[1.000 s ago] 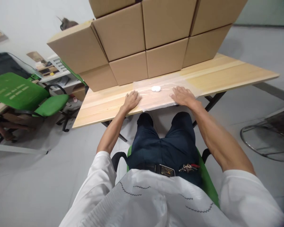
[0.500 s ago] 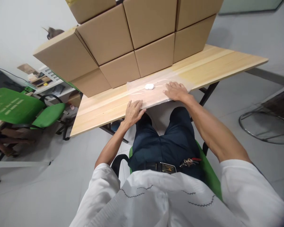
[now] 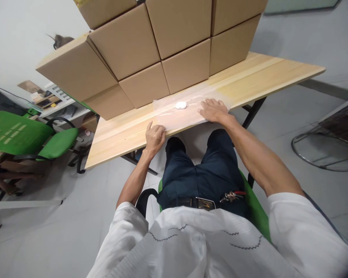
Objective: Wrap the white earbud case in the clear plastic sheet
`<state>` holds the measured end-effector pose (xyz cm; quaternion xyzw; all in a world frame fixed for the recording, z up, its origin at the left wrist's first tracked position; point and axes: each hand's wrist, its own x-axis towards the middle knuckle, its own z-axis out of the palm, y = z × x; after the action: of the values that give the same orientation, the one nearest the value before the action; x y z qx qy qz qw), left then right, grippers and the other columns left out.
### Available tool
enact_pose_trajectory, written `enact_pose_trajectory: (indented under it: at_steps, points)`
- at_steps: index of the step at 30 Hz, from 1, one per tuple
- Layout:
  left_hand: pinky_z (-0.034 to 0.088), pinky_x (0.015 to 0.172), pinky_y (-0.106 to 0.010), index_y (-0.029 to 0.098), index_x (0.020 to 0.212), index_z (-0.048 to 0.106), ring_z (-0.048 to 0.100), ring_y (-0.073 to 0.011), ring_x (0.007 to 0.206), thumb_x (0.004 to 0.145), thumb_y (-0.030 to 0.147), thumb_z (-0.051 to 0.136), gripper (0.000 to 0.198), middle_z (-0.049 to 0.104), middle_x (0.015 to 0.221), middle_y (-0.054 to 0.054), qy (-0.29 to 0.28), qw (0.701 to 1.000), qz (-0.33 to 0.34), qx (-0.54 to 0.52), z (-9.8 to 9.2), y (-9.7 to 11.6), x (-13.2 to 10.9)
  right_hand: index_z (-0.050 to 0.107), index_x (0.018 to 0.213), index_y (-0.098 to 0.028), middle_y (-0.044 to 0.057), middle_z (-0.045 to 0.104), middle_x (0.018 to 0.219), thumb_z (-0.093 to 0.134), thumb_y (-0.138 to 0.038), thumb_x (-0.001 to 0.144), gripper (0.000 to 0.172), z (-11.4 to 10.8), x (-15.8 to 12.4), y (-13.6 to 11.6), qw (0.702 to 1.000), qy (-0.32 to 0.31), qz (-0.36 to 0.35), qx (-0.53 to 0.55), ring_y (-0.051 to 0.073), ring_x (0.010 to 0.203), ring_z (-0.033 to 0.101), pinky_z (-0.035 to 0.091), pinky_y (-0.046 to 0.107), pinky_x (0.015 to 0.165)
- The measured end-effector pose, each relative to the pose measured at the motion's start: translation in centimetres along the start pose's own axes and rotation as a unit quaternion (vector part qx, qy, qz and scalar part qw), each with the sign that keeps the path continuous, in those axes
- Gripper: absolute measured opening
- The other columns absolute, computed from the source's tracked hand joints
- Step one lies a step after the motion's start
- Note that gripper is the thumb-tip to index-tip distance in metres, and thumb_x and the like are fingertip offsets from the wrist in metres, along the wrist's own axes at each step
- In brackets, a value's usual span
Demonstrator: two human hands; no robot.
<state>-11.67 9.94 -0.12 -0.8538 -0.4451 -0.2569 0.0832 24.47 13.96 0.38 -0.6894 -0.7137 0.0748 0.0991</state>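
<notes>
A thin, translucent plastic sheet lies on the wooden table along its front edge. On top of it rests a small white rounded case, like an earbud case, that neither hand touches. My right hand lies flat over the sheet's right part, fingers stretched out. At the near left corner of the sheet is my left hand, its index finger raised and the other fingers curled toward the thumb. They appear to pinch the sheet's corner, though the fingertips are partly hidden.
Cardboard boxes are stacked in two rows behind the sheet. Green chairs and cluttered shelves stand at the left, with another person's legs below. A round metal stool base sits at the right.
My left hand has shifted left and its fingers have curled from lying flat on the sheet's edge. My right hand stays flat on the sheet. The view has moved slightly.
</notes>
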Motion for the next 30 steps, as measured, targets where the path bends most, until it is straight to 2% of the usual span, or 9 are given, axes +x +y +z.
enact_pose_trajectory:
  at_steps: [6, 11, 13, 15, 17, 19, 22, 25, 30]
  points:
    - [0.041, 0.143, -0.059, 0.03, 0.087, 0.066, 0.08, -0.0242, 0.101, 0.1, 0.013, 0.051, 0.026, 0.083, 0.099, -0.004, 0.028, 0.999, -0.019, -0.009, 0.0, -1.0, -1.5, 0.046, 0.18, -0.017, 0.016, 0.032, 0.193, 0.029, -0.061, 0.116, 0.08, 0.2, 0.1, 0.0, 1.0, 0.008, 0.004, -0.006, 0.039, 0.178, 0.03, 0.023, 0.065, 0.145]
    - [0.047, 0.138, -0.058, 0.029, 0.09, 0.067, 0.081, -0.0232, 0.105, 0.099, 0.013, 0.048, 0.027, 0.084, 0.102, -0.004, 0.063, 0.995, -0.072, -0.041, -0.9, -1.8, -2.4, 0.045, 0.181, -0.014, 0.017, 0.03, 0.193, 0.031, -0.059, 0.116, 0.08, 0.0, -0.1, 0.0, 1.0, 0.003, 0.007, 0.001, 0.041, 0.179, 0.028, 0.021, 0.065, 0.146]
    - [0.055, 0.132, -0.056, 0.028, 0.106, 0.073, 0.081, -0.0257, 0.119, 0.107, 0.02, 0.046, 0.029, 0.086, 0.117, -0.008, 0.086, 0.989, -0.1, -0.065, -1.5, -1.9, -1.6, 0.042, 0.183, -0.014, 0.017, 0.027, 0.194, 0.029, -0.06, 0.116, 0.082, 0.1, -0.1, 0.1, 1.0, -0.003, 0.006, 0.003, 0.041, 0.18, 0.026, 0.02, 0.065, 0.146]
    - [0.058, 0.129, -0.052, 0.026, 0.137, 0.072, 0.075, -0.0279, 0.139, 0.117, 0.036, 0.044, 0.036, 0.081, 0.143, -0.013, 0.1, 0.985, -0.111, -0.088, -2.2, -1.7, 0.1, 0.04, 0.183, -0.014, 0.017, 0.026, 0.195, 0.027, -0.062, 0.117, 0.083, 0.2, 0.0, 0.2, 1.0, -0.004, 0.004, 0.001, 0.041, 0.18, 0.025, 0.02, 0.066, 0.146]
    - [0.052, 0.135, -0.05, 0.027, 0.165, 0.056, 0.063, -0.0287, 0.159, 0.121, 0.058, 0.039, 0.056, 0.066, 0.169, -0.016, 0.095, 0.985, -0.096, -0.107, -2.6, -1.5, 2.8, 0.04, 0.183, -0.015, 0.018, 0.028, 0.194, 0.028, -0.063, 0.117, 0.083, 0.3, 0.0, 0.4, 1.0, 0.002, -0.001, 0.001, 0.042, 0.18, 0.026, 0.021, 0.067, 0.145]
    - [0.042, 0.143, -0.053, 0.03, 0.177, 0.04, 0.048, -0.0301, 0.174, 0.12, 0.074, 0.03, 0.073, 0.05, 0.184, -0.014, 0.082, 0.986, -0.066, -0.128, -2.5, -1.4, 6.1, 0.041, 0.183, -0.015, 0.018, 0.03, 0.193, 0.028, -0.063, 0.117, 0.082, 0.4, 0.0, 0.4, 1.0, 0.007, -0.004, 0.001, 0.042, 0.179, 0.028, 0.022, 0.068, 0.145]
    - [0.027, 0.148, -0.059, 0.033, 0.182, 0.03, 0.03, -0.0333, 0.182, 0.115, 0.084, 0.022, 0.085, 0.039, 0.19, -0.012, 0.073, 0.983, -0.032, -0.163, -1.1, -1.1, 10.9, 0.041, 0.183, -0.015, 0.018, 0.03, 0.193, 0.028, -0.062, 0.117, 0.082, 0.4, -0.1, 0.4, 1.0, 0.002, 0.0, -0.004, 0.041, 0.18, 0.026, 0.021, 0.066, 0.146]
    - [0.02, 0.148, -0.066, 0.033, 0.184, 0.027, 0.023, -0.0359, 0.184, 0.115, 0.085, 0.017, 0.087, 0.034, 0.192, -0.011, 0.042, 0.985, -0.032, -0.166, 1.3, -0.5, 13.7, 0.041, 0.183, -0.013, 0.019, 0.028, 0.194, 0.028, -0.061, 0.117, 0.082, 0.4, 0.0, 0.3, 1.0, -0.003, 0.0, -0.005, 0.041, 0.18, 0.026, 0.021, 0.066, 0.146]
    - [0.029, 0.146, -0.064, 0.021, 0.177, 0.044, 0.035, -0.0409, 0.179, 0.117, 0.081, 0.024, 0.087, 0.046, 0.185, -0.022, -0.11, 0.984, -0.104, -0.091, 4.7, 1.1, 11.9, 0.041, 0.182, -0.016, 0.018, 0.03, 0.193, 0.027, -0.062, 0.117, 0.082, 0.4, 0.2, 0.3, 1.0, 0.004, 0.002, 0.001, 0.041, 0.179, 0.027, 0.021, 0.066, 0.145]
